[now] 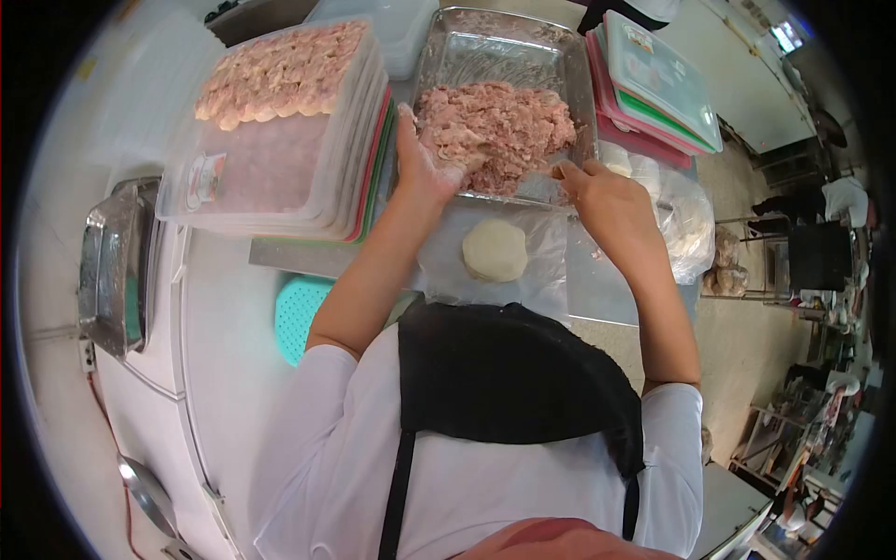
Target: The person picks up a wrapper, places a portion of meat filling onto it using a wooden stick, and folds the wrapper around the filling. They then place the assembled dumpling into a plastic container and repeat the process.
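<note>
A metal tray [509, 67] holds a mound of raw ground meat [499, 131]. My left hand [427, 163] is at the tray's left side, thumb spread away and the other fingers touching the meat's edge, partly hidden by it. At the near right corner, my right hand [609, 201] has its fingers curled together; whatever they grip is too small or hidden to name. Just in front of the tray, a flat round of pale dough [495, 250] lies on a clear plastic sheet [549, 252].
Stacked clear containers [252, 173] at left hold shaped meat pieces [289, 70]. Lidded containers [658, 79] stand at back right. Dough balls under plastic [677, 201] lie at right. A turquoise perforated item [301, 313] sits by my left forearm.
</note>
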Demonstrator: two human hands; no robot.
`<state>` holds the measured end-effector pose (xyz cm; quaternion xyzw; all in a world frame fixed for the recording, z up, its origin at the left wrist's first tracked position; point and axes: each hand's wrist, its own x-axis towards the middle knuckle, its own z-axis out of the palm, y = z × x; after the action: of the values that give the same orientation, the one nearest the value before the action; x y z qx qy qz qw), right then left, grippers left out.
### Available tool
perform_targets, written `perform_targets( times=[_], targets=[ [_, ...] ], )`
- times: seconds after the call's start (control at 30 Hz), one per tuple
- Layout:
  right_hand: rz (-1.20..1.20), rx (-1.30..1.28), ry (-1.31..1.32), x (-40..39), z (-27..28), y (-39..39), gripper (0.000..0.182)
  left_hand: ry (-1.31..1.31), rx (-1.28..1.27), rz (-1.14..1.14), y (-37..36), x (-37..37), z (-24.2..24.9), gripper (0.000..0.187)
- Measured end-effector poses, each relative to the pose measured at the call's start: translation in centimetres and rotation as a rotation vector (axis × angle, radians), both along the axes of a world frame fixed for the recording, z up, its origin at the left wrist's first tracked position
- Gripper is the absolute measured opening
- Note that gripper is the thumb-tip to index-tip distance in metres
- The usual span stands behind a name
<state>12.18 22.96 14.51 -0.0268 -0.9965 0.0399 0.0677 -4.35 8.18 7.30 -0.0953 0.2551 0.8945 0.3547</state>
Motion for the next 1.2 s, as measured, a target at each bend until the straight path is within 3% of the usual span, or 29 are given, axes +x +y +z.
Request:
perform_targets(
  times=[0.03, 0.13, 0.23, 0.3, 0.37, 0.4, 0.47, 0.57, 0.63, 0.67, 0.77, 0.8, 0.87, 0.97, 1.0, 1.03, 1.1, 1.17, 1.2],
  targets=[
    [-0.006, 0.015, 0.025, 0.3, 1.1, -0.5, 0.025, 0.030, -0.007, 0.002, 0.0, 0.1, 0.0, 0.083],
    [0.093, -0.134, 0.107, -0.7, -3.0, 0.4, 0.024, 0.082, 0.115, 0.069, 0.9, -0.1, -0.3, 0.077],
    [0.123, -0.218, 0.148, -1.5, -2.0, 3.6, 0.027, 0.082, 0.244, 0.014, -1.3, -2.1, -2.9, 0.068],
    [0.021, -0.129, -0.081, -1.9, -2.6, 6.1, 0.030, 0.190, 0.460, -0.150, -3.3, -2.7, -4.5, 0.060],
    [0.035, -0.052, -0.215, -1.8, -4.9, 7.2, 0.033, 0.521, -0.197, 0.034, -4.3, 0.2, -0.5, 0.061],
    [0.100, -0.025, -0.238, -1.5, -8.0, 7.4, 0.034, 0.662, -0.395, -0.063, -5.6, 0.5, 0.0, 0.064],
    [0.116, -0.096, -0.277, -1.1, -9.5, 7.6, 0.036, 0.927, -0.624, -0.142, -6.0, 1.2, 0.1, 0.069],
    [0.032, -0.364, -0.186, -0.2, -5.4, 9.9, 0.031, 1.331, -0.861, -0.144, -5.2, 2.3, -0.1, 0.078],
    [0.112, -0.656, -0.145, 0.5, -3.1, 10.7, 0.027, 1.541, -0.921, -0.095, -3.4, 3.4, -0.3, 0.079],
    [0.145, -0.801, -0.124, 0.8, -2.7, 11.1, 0.024, 1.362, -0.845, -0.252, -2.7, 3.6, -0.5, 0.071],
    [0.464, -0.726, -0.088, 0.7, -5.1, 10.2, 0.021, 1.637, -0.820, -0.216, -0.7, 4.0, -0.5, 0.060],
    [0.470, -0.745, -0.142, 0.6, -6.0, 10.6, 0.020, 1.657, -0.896, -0.322, -0.3, 3.9, -0.3, 0.057],
    [0.475, -0.669, -0.084, -0.2, -7.0, 13.4, 0.021, 1.688, -1.049, -0.531, 0.6, 3.1, 0.4, 0.052],
    [0.265, -0.386, 0.025, 0.6, -4.7, 13.2, 0.022, 1.519, -1.067, -0.220, 1.2, 2.9, -2.4, 0.051],
    [0.167, -0.258, 0.069, 0.7, -3.7, 12.5, 0.022, 1.424, -1.029, -0.271, 1.5, 2.8, -2.1, 0.052],
    [0.221, -0.258, 0.133, 0.5, -4.0, 11.8, 0.023, 1.326, -0.989, -0.322, 1.8, 2.9, -1.5, 0.053],
    [0.325, -0.258, 0.262, 0.2, -6.7, 10.8, 0.023, 1.208, -1.012, -0.407, 2.4, 2.5, -0.9, 0.056],
    [0.238, -0.275, 0.140, -1.7, -10.3, 12.8, 0.023, 1.164, -1.141, -0.497, 2.7, 2.0, -0.7, 0.061],
    [0.222, -0.204, 0.106, -2.3, -10.9, 14.5, 0.023, 1.157, -1.143, -0.405, 2.4, 2.2, -1.0, 0.061]
  ],
)
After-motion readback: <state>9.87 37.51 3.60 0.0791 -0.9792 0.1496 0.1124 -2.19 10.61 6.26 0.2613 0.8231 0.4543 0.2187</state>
